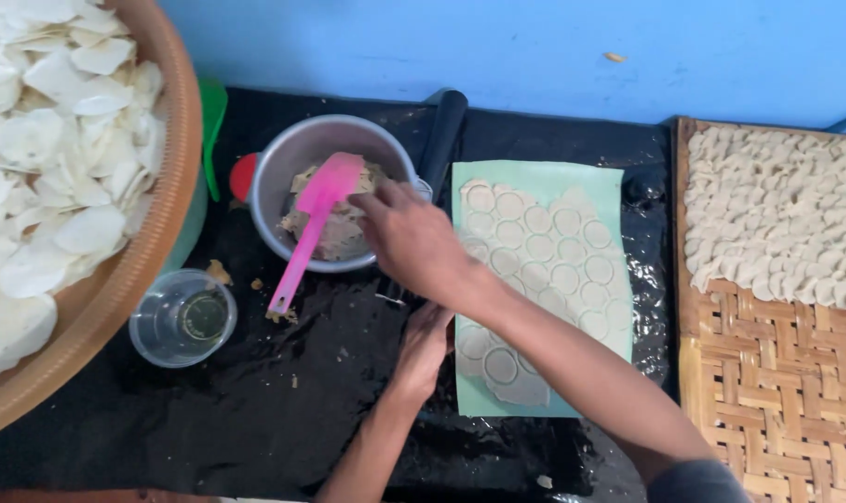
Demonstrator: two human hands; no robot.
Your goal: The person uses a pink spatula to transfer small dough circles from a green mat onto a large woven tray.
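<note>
Left hand (423,345) lies flat, fingers loosely extended, pressed on the counter (255,419) at the near-left edge of the green sheet (534,182); nothing is held. The dough (544,261), scored with round cuts, lies on that sheet. Right hand (409,237) is stretched across to the bowl (292,149) rim, fingers curled; whether anything is pinched cannot be told. The sheet is best pinned while scraps go over. Room is tight: cup (182,317) near left, spatula (311,228) leaning out, woven tray (777,373) right, basket (153,214) left.
</note>
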